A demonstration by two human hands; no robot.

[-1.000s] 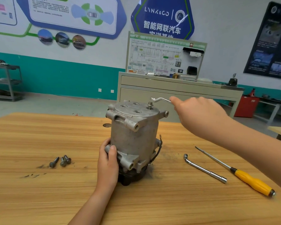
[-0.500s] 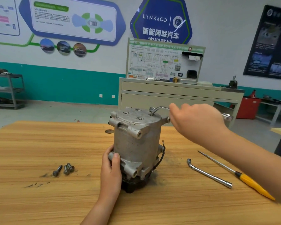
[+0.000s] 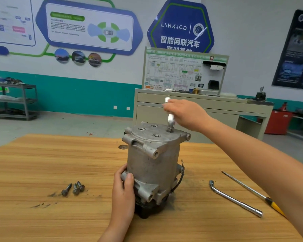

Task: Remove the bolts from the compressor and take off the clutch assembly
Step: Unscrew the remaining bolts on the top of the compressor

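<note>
In the head view, the compressor [image 3: 153, 165] stands on end at the centre of the frame on the wooden worktop [image 3: 42, 163], its dull cast-aluminium body rough and grey, its black clutch end down against the wood. The left hand [image 3: 123, 193] wraps round a lower mounting lug to steady it. The right hand [image 3: 185, 114], in the upper middle, grips a bright chromed socket wrench [image 3: 171, 119] whose socket sits on the last bolt [image 3: 170, 130] at the rear right of the flat top cover; three other threaded holes there look empty. Three removed bolts [image 3: 73, 188], dark and greasy, lie close together at lower left. At lower right lie a second L-shaped wrench [image 3: 234, 199] and a yellow-handled screwdriver [image 3: 252, 193], just beside each other. The step in hand seems to be unscrewing the final bolt; next it likely needs spinning out and lifting clear, keeping the body firmly braced.
</note>
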